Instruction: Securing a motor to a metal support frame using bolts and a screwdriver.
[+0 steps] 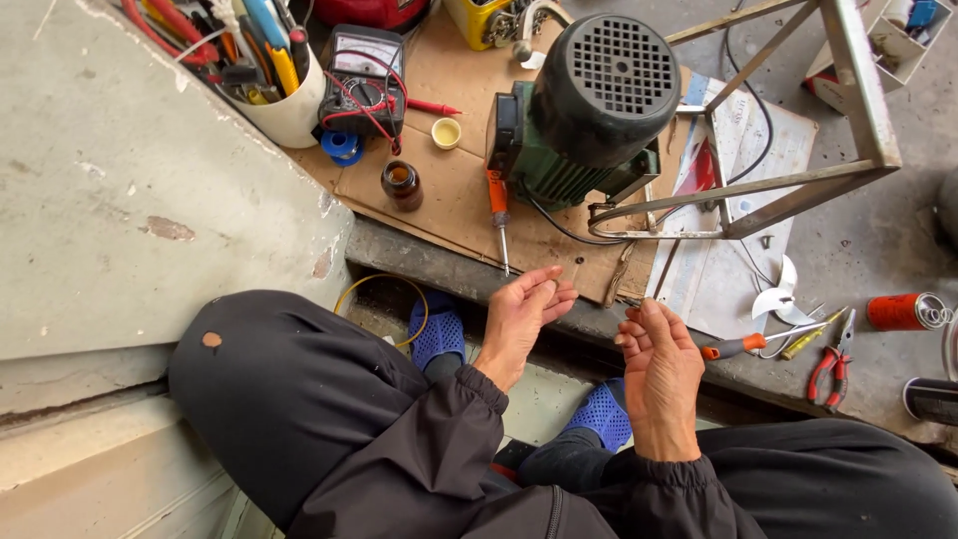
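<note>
So both hands are up in front of the knees with nothing in them: the left hand (521,314) is palm-up with the fingers loosely spread and slightly curled, and the right hand (659,364) has its fingers bent in toward the palm, but I can't see anything pinched there. The nearest thing to the left hand is the orange-handled screwdriver (498,215) lying on the cardboard sheet (449,190), straight ahead of the fingertips and a bit to the left, just beyond the edge of the step. Its long axis runs pretty much toward and away from the person, handle at the far end by the green electric motor (584,105), tip pointing back at the left hand. So the left hand is clearly the closer 1 to it, tip-first. The right hand is closer to a second orange-handled screwdriver (753,342) off to its right, lying crosswise with the handle end just beside the hand, and red-handled pliers (831,364) further right. Also on the cardboard: a small brown bottle (402,184), its yellow cap (446,132), and a multimeter (364,75) with red leads near a white cup of tools (284,105). Blue sandals (439,334) below.
</note>
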